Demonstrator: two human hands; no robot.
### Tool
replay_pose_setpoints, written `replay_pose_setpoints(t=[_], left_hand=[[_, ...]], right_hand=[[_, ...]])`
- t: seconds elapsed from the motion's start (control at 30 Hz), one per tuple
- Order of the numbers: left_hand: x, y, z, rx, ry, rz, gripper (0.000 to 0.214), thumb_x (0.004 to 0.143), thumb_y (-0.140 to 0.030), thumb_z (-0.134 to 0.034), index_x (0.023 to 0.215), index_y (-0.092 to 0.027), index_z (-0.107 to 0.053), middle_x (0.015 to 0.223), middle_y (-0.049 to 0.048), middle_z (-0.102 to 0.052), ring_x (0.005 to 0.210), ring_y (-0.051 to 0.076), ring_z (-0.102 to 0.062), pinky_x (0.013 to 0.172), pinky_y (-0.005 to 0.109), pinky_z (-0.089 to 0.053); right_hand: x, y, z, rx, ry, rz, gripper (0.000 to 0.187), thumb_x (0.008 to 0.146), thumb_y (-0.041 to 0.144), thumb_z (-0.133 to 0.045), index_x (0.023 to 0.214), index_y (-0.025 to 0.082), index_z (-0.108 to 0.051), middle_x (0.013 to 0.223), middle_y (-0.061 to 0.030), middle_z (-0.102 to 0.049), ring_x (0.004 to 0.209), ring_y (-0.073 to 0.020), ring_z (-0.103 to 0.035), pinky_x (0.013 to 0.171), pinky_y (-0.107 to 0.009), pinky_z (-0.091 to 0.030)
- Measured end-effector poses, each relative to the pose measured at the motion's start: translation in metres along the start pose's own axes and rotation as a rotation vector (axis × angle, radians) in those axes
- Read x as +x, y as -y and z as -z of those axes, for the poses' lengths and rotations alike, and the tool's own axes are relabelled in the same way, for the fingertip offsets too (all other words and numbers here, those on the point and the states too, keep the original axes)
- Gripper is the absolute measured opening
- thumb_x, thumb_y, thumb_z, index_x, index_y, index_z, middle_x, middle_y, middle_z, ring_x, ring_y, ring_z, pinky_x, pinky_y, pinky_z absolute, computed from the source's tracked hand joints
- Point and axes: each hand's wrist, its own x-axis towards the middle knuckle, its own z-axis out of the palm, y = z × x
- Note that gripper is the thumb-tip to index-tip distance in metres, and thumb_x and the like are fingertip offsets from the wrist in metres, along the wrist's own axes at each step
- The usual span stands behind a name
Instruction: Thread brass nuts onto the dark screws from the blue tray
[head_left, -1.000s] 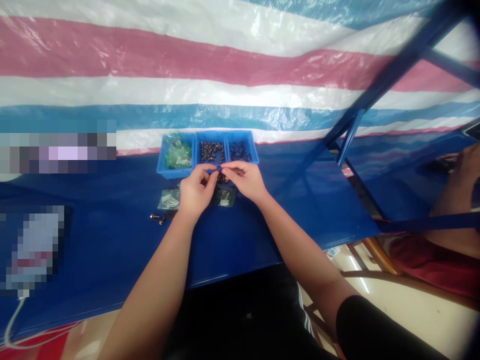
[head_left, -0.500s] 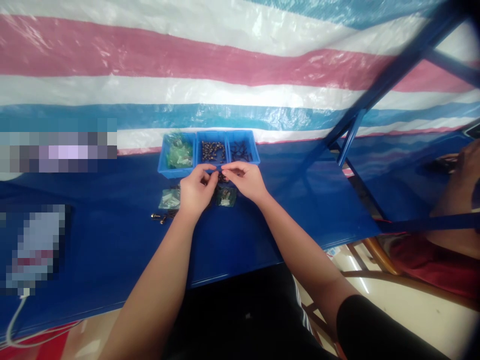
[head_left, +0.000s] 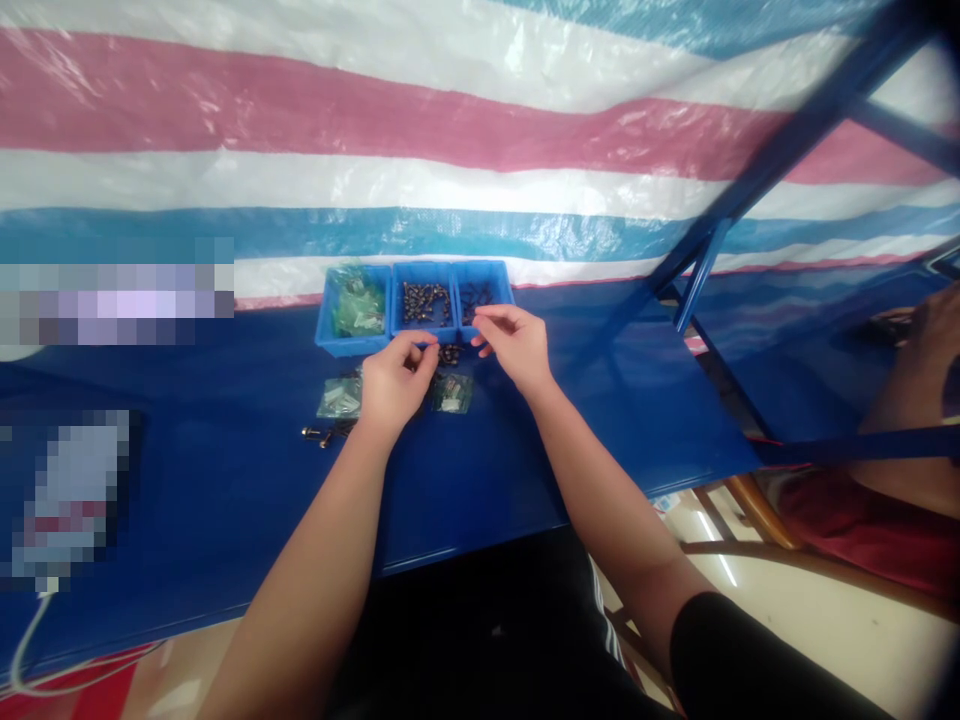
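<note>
Left hand: the left hand [head_left: 390,385] has its fingers curled and pinches a small dark metal part [head_left: 417,349], too small to identify.
Right hand: the right hand [head_left: 516,345] is loosely spread, empty, over the near rim of the right blue plastic bin [head_left: 501,285].
Part's place: just near the middle blue plastic bin of dark screws [head_left: 424,301].
Near: two small clear bags [head_left: 451,392] on the blue table [head_left: 187,480].

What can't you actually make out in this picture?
- Head view: whatever the left hand pinches is hidden by its own fingers.
- The dark parts in the middle bin are too small to identify.
- Two patches at the left of the table are pixelated.
- The nearby person is cut off by the right edge.
</note>
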Motion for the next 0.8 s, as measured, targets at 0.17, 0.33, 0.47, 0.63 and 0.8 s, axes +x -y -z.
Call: replay_pose_setpoints(t=[0.17,0.33,0.47,0.63,0.8], left_hand=[[0.000,-0.001,0.000,0.007,0.010,0.001,0.017,0.089,-0.034,-0.064,0.096,-0.021,-0.071,0.059,-0.0056,-0.050,0.053,0.009,-0.047,0.062,0.022,-0.043],[0.000,0.000,-0.001,0.002,0.018,0.002,0.016,0.088,-0.033,-0.064,0.096,-0.021,-0.071,0.059,-0.0054,-0.051,0.053,0.009,-0.047,0.062,0.023,-0.042],[0.000,-0.001,-0.001,0.006,0.020,-0.001,0.017,0.088,-0.033,-0.064,0.096,-0.020,-0.071,0.059,-0.0055,-0.052,0.053,0.009,-0.047,0.061,0.022,-0.042],[0.000,0.000,0.001,0.021,0.016,0.000,0.017,0.089,-0.033,-0.064,0.098,-0.021,-0.072,0.059,-0.0057,-0.053,0.053,0.009,-0.047,0.061,0.022,-0.042],[0.000,-0.003,0.003,0.030,0.021,0.011,0.018,0.090,-0.033,-0.062,0.099,-0.020,-0.072,0.059,-0.0055,-0.053,0.053,0.009,-0.048,0.062,0.022,-0.042]], right_hand=[[0.006,-0.003,0.005,0.039,-0.068,-0.055,0.030,0.080,0.035,-0.072,0.104,0.017,-0.070,0.090,-0.0046,-0.075,0.066,-0.0138,-0.071,0.053,-0.024,-0.057],[0.006,-0.006,0.007,-0.022,-0.036,-0.042,0.029,0.086,0.038,-0.065,0.108,0.019,-0.067,0.085,-0.0031,-0.075,0.053,-0.0107,-0.064,0.040,-0.021,-0.043],[0.001,-0.008,0.006,-0.296,0.198,0.068,0.020,0.088,0.035,-0.060,0.096,0.020,-0.073,0.065,0.0014,-0.067,0.048,-0.0101,-0.056,0.049,-0.023,-0.045],[-0.003,-0.013,0.005,-0.711,0.396,0.221,0.015,0.084,0.027,-0.064,0.090,0.022,-0.076,0.077,-0.0008,-0.073,0.068,-0.0152,-0.063,0.067,-0.029,-0.047],[-0.006,-0.011,0.003,-0.822,0.430,0.195,0.017,0.085,0.029,-0.065,0.097,0.025,-0.077,0.083,-0.0011,-0.075,0.070,-0.0162,-0.064,0.065,-0.028,-0.044]])
